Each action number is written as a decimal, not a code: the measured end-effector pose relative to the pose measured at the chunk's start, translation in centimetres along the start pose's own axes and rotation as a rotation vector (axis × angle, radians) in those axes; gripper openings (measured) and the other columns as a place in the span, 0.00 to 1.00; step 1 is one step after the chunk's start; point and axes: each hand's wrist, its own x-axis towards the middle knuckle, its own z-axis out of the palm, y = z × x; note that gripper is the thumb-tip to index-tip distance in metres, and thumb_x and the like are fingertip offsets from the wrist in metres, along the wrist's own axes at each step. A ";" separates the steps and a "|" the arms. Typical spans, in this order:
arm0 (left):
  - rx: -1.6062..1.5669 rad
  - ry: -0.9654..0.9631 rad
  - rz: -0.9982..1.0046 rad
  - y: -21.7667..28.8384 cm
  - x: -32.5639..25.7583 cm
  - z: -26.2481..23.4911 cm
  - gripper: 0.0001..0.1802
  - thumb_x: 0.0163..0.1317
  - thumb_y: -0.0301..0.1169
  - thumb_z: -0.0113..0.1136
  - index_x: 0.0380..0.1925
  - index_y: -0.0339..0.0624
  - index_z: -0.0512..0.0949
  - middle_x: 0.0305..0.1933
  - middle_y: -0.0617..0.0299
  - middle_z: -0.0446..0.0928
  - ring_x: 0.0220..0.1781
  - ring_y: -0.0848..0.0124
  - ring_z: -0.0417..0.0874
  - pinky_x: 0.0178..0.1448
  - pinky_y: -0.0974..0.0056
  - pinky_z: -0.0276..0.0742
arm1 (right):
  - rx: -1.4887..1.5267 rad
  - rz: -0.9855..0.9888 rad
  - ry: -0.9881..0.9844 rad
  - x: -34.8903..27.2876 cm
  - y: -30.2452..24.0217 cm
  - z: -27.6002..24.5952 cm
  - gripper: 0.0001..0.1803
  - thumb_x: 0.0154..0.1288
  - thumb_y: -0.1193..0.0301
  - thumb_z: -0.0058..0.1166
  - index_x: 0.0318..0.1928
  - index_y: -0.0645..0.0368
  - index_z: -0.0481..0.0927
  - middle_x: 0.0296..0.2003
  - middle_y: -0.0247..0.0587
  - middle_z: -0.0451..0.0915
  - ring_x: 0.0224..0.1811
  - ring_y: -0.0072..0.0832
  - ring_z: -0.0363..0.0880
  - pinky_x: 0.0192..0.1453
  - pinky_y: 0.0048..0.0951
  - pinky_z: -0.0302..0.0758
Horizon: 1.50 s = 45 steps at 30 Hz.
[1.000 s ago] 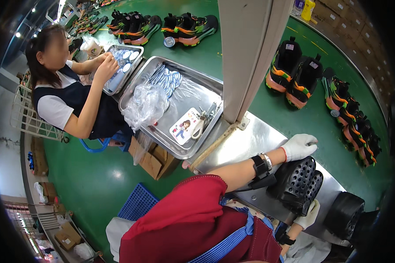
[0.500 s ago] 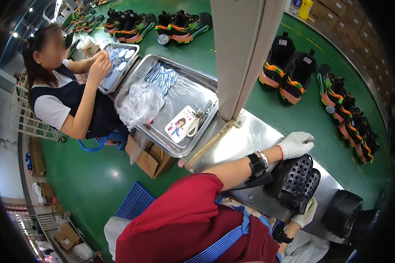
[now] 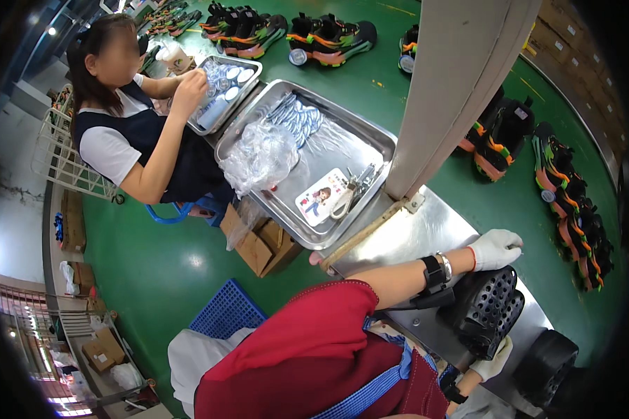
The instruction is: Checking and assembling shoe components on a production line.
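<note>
My left hand (image 3: pixel 495 248), in a white glove with a black watch on the wrist, lies on the top end of a black perforated shoe (image 3: pixel 486 312) and grips it. This shoe rests on a steel table (image 3: pixel 426 234). My right hand (image 3: pixel 490 361), also gloved, holds the shoe's lower edge from beneath and is mostly hidden by it. My red sleeve and blue apron strap fill the bottom of the view.
A seated co-worker (image 3: pixel 129 133) reaches into a small metal tray (image 3: pixel 248 77) of round pieces. A large metal tray (image 3: pixel 374 143) holds a plastic bag, blue strips and a card. A grey column (image 3: pixel 461 84), black-orange shoes (image 3: pixel 328 38), a cardboard box (image 3: pixel 258 244) and a blue crate (image 3: pixel 223 314) stand around.
Both my hands stay on the black shoe. The view has drifted slightly, and the co-worker keeps a hand over the small tray.
</note>
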 end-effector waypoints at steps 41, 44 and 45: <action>0.079 0.070 0.133 -2.0 0.5 3.1 0.16 0.64 0.32 0.45 0.43 0.36 0.79 0.44 0.47 0.80 0.51 0.51 0.78 0.59 0.55 0.72 | 0.046 0.058 -0.071 0.6 3.6 -1.5 0.19 0.67 0.80 0.40 0.58 0.68 0.70 0.50 0.39 0.73 0.52 0.27 0.73 0.60 0.26 0.70; 0.099 0.060 0.140 -2.0 0.4 2.9 0.16 0.64 0.32 0.45 0.43 0.35 0.79 0.44 0.47 0.80 0.51 0.51 0.79 0.59 0.55 0.72 | 0.105 -0.020 0.002 0.0 2.9 -0.9 0.15 0.75 0.67 0.44 0.51 0.66 0.76 0.44 0.43 0.79 0.46 0.30 0.76 0.56 0.28 0.70; 0.092 0.056 0.127 -1.7 0.3 2.6 0.16 0.64 0.32 0.46 0.43 0.35 0.79 0.44 0.47 0.80 0.51 0.51 0.79 0.59 0.55 0.72 | 0.051 -0.030 0.018 0.0 2.7 -0.9 0.15 0.75 0.67 0.44 0.50 0.66 0.76 0.43 0.43 0.79 0.46 0.30 0.76 0.56 0.29 0.70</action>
